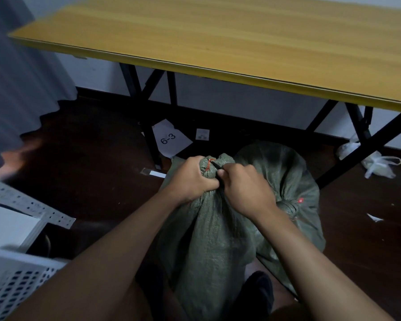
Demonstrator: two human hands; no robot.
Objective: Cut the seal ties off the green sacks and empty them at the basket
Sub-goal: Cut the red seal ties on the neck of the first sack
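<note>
A green woven sack (208,239) stands upright on the floor between my feet. Its gathered neck is bound by a thin red seal tie (208,165). My left hand (191,178) is closed around the neck just below the tie. My right hand (243,185) grips a dark, slim cutting tool (218,166), whose tip sits against the tie. A second green sack (287,181) lies behind and to the right, its neck also tied, with a small red tag. At the lower left, the white perforated basket (12,281) is partly in view.
A wooden table (218,42) on black folding legs stands over the sacks. A paper marked 6-3 (170,137) and small scraps lie on the dark floor. White plastic bags (377,166) sit at the right table leg. A white perforated rail (30,205) lies left.
</note>
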